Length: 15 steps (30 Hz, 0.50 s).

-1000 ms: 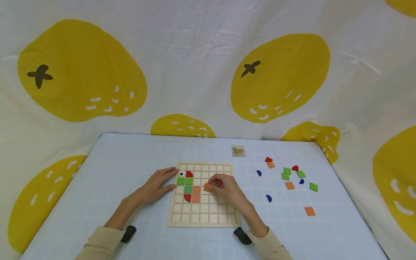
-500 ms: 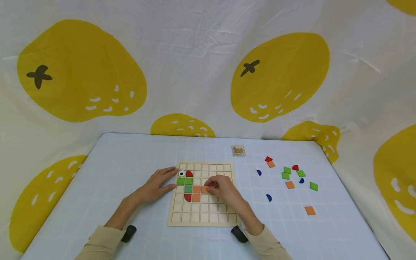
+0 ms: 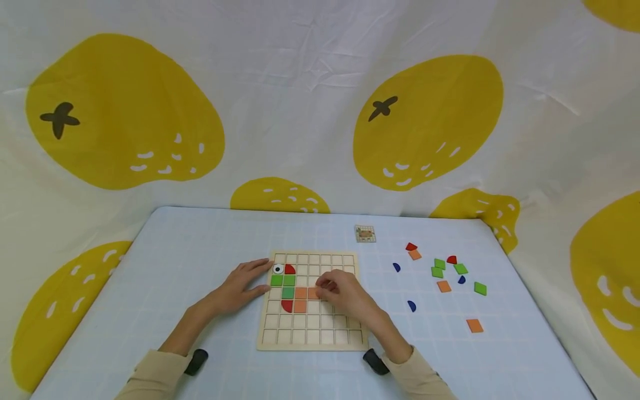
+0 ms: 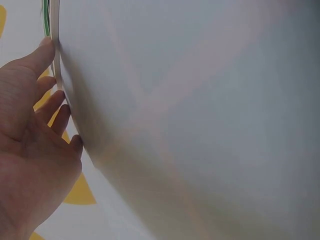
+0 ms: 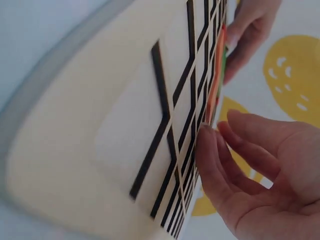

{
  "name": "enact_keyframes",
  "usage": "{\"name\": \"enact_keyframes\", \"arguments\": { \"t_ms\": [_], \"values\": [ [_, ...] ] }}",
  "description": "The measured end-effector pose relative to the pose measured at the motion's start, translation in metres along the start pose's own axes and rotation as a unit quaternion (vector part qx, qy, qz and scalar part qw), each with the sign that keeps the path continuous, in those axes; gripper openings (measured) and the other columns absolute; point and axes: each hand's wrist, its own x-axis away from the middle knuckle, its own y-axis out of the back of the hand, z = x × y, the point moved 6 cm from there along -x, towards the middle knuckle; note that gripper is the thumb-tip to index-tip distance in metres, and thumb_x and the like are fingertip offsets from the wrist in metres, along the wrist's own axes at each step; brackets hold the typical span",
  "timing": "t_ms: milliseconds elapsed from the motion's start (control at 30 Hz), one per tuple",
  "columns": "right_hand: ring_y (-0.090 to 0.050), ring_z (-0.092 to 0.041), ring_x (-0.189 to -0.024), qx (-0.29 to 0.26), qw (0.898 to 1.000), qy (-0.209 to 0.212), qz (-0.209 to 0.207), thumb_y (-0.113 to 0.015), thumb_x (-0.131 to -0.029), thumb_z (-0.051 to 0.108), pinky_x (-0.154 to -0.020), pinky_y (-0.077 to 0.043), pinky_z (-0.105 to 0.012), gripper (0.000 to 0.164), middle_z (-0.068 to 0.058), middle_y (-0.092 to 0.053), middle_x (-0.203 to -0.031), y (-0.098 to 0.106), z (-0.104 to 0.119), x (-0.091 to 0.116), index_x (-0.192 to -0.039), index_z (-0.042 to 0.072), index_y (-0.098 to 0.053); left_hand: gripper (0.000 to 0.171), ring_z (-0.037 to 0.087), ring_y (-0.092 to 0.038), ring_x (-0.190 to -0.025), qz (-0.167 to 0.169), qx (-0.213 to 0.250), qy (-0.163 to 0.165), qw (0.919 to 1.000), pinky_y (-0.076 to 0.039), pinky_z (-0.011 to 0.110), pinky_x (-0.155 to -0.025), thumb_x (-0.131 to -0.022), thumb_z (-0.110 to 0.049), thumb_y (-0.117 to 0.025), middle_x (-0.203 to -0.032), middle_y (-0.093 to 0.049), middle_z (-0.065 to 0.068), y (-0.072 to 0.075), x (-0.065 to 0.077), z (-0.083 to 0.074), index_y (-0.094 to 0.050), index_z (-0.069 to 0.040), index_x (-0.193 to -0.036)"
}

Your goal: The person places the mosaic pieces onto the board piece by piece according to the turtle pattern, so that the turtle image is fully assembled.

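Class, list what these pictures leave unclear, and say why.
- Head view: small printed square card, design too tiny.
- Head view: flat orange square tile, partly covered by right hand.
- Left wrist view: pale wooden grid board, cut off by top edge.
- Right wrist view: left hand, cut off by top edge.

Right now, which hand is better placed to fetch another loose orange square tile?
Right, I'd say. The right hand is over the wooden grid board, nearer the loose orange square tiles, and seems to hold nothing. The left hand touches the board's left edge, so it would likely reach across.
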Motion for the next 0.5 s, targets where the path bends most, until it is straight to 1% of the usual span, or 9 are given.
{"name": "enact_keyframes", "arguments": {
  "t_ms": [100, 300, 500],
  "values": [
    [-0.065, -0.015, -0.09, 0.008, 1.0, 0.004, -0.003, -0.068, -0.099, 0.006, -0.081, -0.056, -0.03, 0.011, -0.001, -0.069, -0.099, 0.007, -0.004, 0.003, -0.108, 0.001, -0.073, 0.063, 0.043, -0.033, -0.145, -0.003, 0.0, -0.001, 1.0, -0.031, 0.066, -0.114, -0.102, -0.029, -0.067, -0.16, -0.039, 0.018, 0.001, 0.0, -0.001, -0.044, -0.008, -0.156],
    [-0.064, -0.014, -0.089, 0.018, 0.999, -0.015, -0.022, -0.069, -0.099, 0.007, -0.081, -0.056, -0.029, 0.011, 0.0, -0.068, -0.099, 0.023, -0.013, 0.01, -0.109, 0.003, -0.073, 0.063, 0.043, -0.033, -0.145, -0.006, 0.001, -0.005, 1.0, -0.031, 0.066, -0.113, -0.102, -0.031, -0.066, -0.16, -0.04, 0.017, 0.0, 0.0, 0.001, -0.045, -0.008, -0.156],
    [-0.064, -0.014, -0.09, 0.033, 0.998, -0.032, -0.051, -0.071, -0.097, 0.006, -0.082, -0.057, -0.031, 0.01, 0.0, -0.069, -0.099, 0.04, -0.028, 0.019, -0.107, 0.003, -0.073, 0.062, 0.043, -0.034, -0.145, -0.011, -0.001, -0.009, 0.9999, -0.032, 0.066, -0.113, -0.102, -0.031, -0.067, -0.159, -0.041, 0.017, -0.001, 0.0, 0.001, -0.045, -0.008, -0.156]
  ]
}}
